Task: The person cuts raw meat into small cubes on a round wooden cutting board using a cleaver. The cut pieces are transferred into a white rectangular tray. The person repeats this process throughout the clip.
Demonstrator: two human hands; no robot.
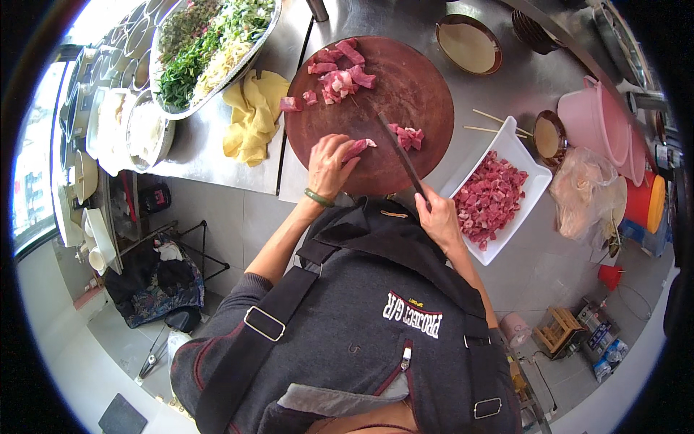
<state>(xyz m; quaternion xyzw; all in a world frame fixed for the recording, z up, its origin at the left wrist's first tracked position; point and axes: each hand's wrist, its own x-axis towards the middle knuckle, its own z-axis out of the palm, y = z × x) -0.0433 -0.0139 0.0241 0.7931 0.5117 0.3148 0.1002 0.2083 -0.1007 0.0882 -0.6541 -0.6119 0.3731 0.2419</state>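
Note:
A round wooden chopping block [396,81] bears raw meat. My left hand [329,163], with a green bangle at its wrist, has its fingers on a strip of raw meat [356,149] near the block's left front. My right hand [438,217] grips a knife [401,154] by its handle, the dark blade reaching over the block. Right of the blade lies a small heap of cut meat [407,136]. Larger meat pieces [339,81] lie at the back left of the block. A white tray [534,190] holding many small meat pieces [488,195] is right of my right hand.
A yellow cloth [255,116] lies left of the block, near a large basin [184,113] of chopped vegetables. Back right is a bowl [467,46]. Chopsticks [501,123], a smaller bowl [547,140], a pink bucket [591,122] and a plastic bag [580,190] are to the right.

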